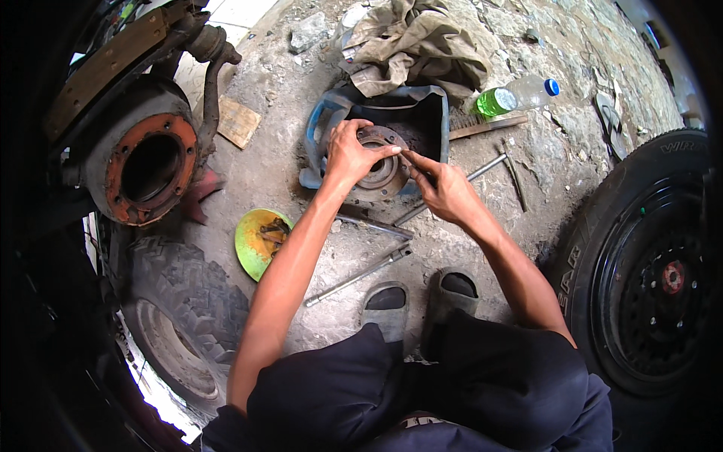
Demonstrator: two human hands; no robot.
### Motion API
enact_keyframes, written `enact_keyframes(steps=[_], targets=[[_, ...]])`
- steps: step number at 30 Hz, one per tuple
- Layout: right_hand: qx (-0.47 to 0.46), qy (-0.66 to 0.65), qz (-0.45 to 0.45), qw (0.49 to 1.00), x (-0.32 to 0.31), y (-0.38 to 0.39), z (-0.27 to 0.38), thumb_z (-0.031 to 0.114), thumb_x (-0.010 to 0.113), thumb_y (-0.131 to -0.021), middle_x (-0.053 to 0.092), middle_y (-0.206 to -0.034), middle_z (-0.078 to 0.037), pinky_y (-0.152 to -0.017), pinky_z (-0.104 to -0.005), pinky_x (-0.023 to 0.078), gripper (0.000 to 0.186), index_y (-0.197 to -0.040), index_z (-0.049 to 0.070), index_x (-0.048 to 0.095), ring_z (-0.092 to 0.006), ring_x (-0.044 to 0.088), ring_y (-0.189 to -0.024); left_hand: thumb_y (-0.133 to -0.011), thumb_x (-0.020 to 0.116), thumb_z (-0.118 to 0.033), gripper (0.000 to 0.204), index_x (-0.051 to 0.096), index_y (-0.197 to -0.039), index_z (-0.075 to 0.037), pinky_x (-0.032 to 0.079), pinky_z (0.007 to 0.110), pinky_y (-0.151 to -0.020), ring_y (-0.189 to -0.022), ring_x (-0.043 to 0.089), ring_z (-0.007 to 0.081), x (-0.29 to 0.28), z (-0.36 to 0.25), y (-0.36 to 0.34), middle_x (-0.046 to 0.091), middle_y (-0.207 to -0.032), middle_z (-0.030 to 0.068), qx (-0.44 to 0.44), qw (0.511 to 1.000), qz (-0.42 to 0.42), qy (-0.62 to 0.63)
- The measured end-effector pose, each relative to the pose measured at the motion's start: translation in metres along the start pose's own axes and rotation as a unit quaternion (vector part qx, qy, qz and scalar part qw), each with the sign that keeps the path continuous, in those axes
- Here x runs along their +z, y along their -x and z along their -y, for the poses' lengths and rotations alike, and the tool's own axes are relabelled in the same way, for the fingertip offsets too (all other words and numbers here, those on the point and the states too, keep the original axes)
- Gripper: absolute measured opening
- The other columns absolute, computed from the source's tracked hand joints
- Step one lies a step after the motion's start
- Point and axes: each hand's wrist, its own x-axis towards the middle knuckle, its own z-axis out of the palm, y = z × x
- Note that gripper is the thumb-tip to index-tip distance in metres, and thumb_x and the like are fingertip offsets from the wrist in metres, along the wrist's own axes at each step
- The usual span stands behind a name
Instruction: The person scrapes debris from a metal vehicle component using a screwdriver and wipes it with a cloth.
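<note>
The left hand [349, 157] curls its fingers over the far left edge of a round metal part [386, 181], half closed on it, its thumb reaching across the face. The part lies at the front of a cut-open blue plastic container [309, 178], which sits on rough, stony grey ground. Behind the container is a crumpled brown cloth [418, 45]; to its right lies a clear bottle [497, 102] of green liquid with a blue cap. An axle housing [151, 124] with an orange-red flange stands at the upper left, a knobby tyre [188, 282] below it. A smoother tyre [587, 301] on a black wheel fills the right side. Nearer the person are a yellow-green dish [247, 245] holding small dark metal pieces and a metal bar [358, 277].

Both forearms reach forward from the lower edge and converge on the part. The right hand [444, 188] comes in from the right, index finger stretched toward the left thumb tip, the other fingers bent; whether it grips something small cannot be told.
</note>
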Motion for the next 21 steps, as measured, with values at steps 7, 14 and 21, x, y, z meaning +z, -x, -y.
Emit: enact_keyframes(steps=[7,14,21], targets=[[0.008,-0.064,-0.101,0.993,0.034,0.004,-0.005,0.019,0.057,-0.104,0.068,-0.107,-0.033,-0.086,-0.0476,0.056,0.041,-0.144,0.012,0.059,-0.0481,0.068,-0.104,-0.062,0.097,-0.052,0.079,0.07,-0.116,-0.001,0.053,0.042,-0.099,-0.111,0.065,0.0309,0.003,-0.003,-0.001,0.066,-0.115,0.0161,-0.01,1.0,-0.019,-0.006],[0.09,-0.081,-0.139,0.983,0.005,-0.012,-0.042,0.028,0.061,-0.105,0.072,-0.118,-0.029,-0.093,-0.0418,0.056,0.045,-0.145,0.007,0.058,-0.0348,0.072,-0.112,-0.074,0.09,-0.053,0.075,0.068,-0.122,0.0,0.053,0.042,-0.099,-0.111,0.065,0.0315,-0.001,0.012,0.003,0.065,-0.117,0.0171,0.025,0.999,-0.026,0.014],[0.106,0.069,-0.212,0.969,-0.014,-0.01,-0.085,0.029,0.073,-0.093,0.071,-0.09,-0.033,-0.078,-0.0522,0.056,0.041,-0.107,-0.008,0.062,-0.0499,0.071,-0.09,-0.082,0.08,-0.061,0.091,0.051,-0.144,-0.001,0.041,0.049,-0.112,-0.132,0.052,0.0377,0.005,-0.001,0.007,0.053,-0.138,0.0226,0.055,0.998,-0.018,-0.038]])
